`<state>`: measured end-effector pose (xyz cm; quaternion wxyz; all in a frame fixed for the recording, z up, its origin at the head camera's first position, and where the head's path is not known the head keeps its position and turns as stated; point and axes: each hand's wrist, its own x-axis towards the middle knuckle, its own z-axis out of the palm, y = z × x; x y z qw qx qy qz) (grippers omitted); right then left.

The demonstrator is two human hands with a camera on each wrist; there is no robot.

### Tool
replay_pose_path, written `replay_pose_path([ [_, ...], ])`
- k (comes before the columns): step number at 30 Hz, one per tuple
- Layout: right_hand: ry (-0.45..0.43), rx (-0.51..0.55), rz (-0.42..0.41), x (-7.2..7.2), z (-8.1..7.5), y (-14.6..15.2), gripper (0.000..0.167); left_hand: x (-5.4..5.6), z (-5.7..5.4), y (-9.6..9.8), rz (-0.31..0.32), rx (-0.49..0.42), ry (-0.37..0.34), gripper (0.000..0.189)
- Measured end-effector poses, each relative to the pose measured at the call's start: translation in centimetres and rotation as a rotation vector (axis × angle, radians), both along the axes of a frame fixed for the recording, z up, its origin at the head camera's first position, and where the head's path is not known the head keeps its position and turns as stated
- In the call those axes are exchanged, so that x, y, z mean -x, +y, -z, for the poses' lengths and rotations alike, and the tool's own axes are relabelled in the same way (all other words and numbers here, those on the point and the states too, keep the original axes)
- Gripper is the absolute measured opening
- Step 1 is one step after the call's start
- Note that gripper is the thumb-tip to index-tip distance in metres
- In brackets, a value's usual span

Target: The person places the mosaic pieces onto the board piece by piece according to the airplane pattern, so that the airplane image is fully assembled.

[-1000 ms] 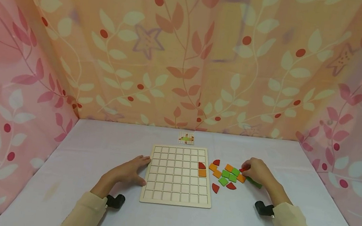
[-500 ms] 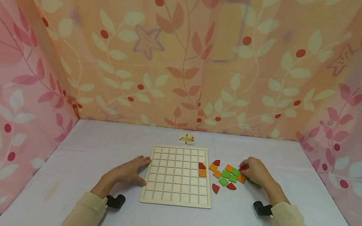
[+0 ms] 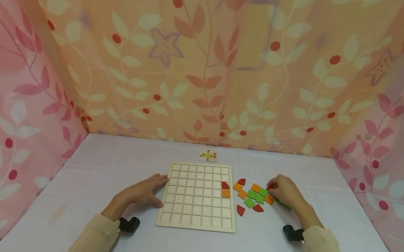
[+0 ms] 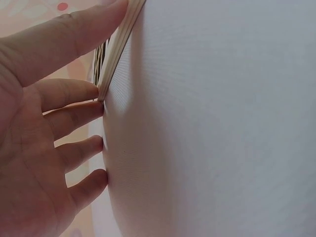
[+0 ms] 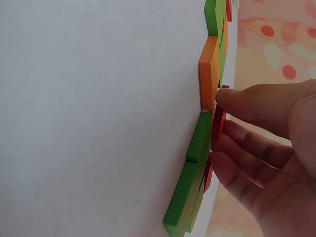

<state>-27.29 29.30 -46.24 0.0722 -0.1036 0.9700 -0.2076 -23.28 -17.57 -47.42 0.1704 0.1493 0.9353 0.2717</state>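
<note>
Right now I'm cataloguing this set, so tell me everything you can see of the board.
The board is flat, pale and wood-like, its edge layered, its top marked with a grid of cells inside a plain rim. It lies on the table. In its rightmost column, a red piece sits behind an orange square. The left hand touches its left edge.

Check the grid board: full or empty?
Mostly empty: grid board holds one red piece, one orange square; its other cells are bare.
</note>
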Motion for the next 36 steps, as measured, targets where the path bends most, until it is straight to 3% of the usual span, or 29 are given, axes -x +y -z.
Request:
replay_pose_path([
  [11,0.018,0.075,0.031,-0.3,0.0,-0.4,0.023,0.1,0.0,0.0,0.008,0.006,0.004,0.09],
  [20,0.078,0.148,0.007,-0.9,-0.3,-1.5,0.02,0.1,0.1,-0.1,0.007,0.004,0.012,0.091],
  [27,0.075,0.193,0.012,-1.3,-0.8,-2.8,0.02,0.1,0.4,-0.1,0.007,-0.001,0.009,0.09],
  [36,0.118,0.205,-0.05,-1.5,-1.0,-4.0,0.022,0.2,0.3,-0.1,0.008,0.001,0.012,0.09],
])
